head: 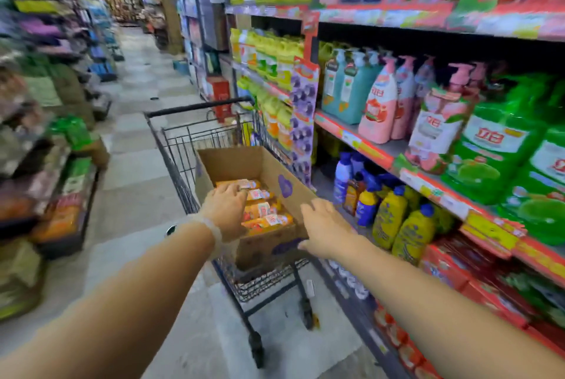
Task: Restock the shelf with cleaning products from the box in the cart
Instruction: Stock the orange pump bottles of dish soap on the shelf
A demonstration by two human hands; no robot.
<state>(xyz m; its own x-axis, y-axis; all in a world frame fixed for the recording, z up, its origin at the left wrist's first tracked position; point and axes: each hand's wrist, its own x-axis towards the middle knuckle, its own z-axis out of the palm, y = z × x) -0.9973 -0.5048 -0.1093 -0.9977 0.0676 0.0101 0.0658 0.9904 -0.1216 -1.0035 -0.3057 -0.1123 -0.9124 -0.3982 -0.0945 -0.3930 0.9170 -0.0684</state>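
Down in the head view, the left hand (pixel 224 207) is reaching into the open cardboard box (pixel 269 171) sitting in the wire cart (pixel 183 146), its fingers (pixel 237 192) lying relaxed on the orange cleaning products (pixel 266 213) packed in a row inside. Meanwhile the right hand (pixel 324 230) is hovering at the box's near corner, at about four o'clock from the left, fingers spread wide and holding nothing, while the shelf (pixel 367 149) of bottles is running along at three o'clock from the cart.
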